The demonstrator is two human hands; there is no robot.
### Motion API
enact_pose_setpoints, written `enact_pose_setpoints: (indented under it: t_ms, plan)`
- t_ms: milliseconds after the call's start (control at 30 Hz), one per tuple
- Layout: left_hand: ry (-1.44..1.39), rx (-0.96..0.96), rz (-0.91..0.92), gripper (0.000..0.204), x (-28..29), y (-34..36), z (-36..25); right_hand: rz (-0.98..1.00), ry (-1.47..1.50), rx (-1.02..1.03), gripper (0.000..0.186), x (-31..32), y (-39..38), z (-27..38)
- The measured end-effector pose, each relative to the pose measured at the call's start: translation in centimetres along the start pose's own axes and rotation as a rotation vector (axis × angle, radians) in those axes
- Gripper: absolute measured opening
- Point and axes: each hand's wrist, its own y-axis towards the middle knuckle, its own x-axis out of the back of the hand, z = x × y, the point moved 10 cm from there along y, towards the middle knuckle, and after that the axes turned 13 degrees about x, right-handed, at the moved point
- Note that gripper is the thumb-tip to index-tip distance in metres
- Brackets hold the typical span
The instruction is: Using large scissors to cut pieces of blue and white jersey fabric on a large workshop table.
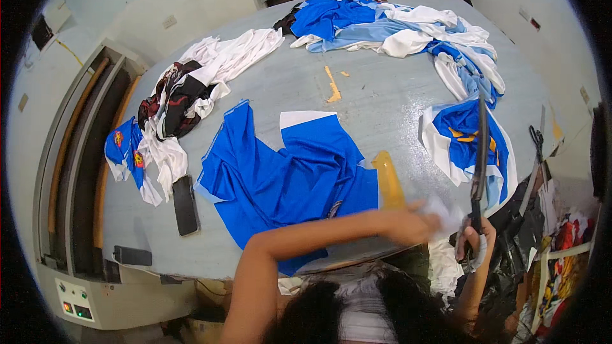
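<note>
My left arm reaches across my front to the right. The left hand is blurred by motion and closed on a crumpled white fabric scrap. At the table's near right edge my right hand grips large dark scissors by the handles, with the blades pointing up and away. A bright blue cut fabric piece with white edging lies rumpled in front of me, partly under my left forearm. Next to its right edge is a yellow patch on the table.
The grey table bears a heap of white and black fabric at left and blue and white pieces along the far and right sides. A black phone lies at left. A roller machine stands beyond the left edge.
</note>
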Motion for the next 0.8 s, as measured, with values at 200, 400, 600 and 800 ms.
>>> enact_pose_setpoints:
  t_ms: [200,400,600,800]
  plan:
    - [-0.021,1.061,0.422,0.05,10.5,-5.7,6.2,-0.092,-0.223,-0.001,0.026,4.8,0.1,0.1]
    - [0.33,1.623,-0.627,0.059,14.9,-19.6,20.6,-0.012,-0.279,-0.142,0.018,2.8,0.4,-4.0]
    - [-0.181,0.995,-0.434,0.04,15.3,-8.7,23.0,0.042,-0.165,-0.21,0.016,0.3,-0.6,-6.4]
    - [0.291,1.317,-0.563,0.053,13.6,-13.3,16.1,0.045,-0.162,-0.2,0.013,1.7,-2.2,-6.6]
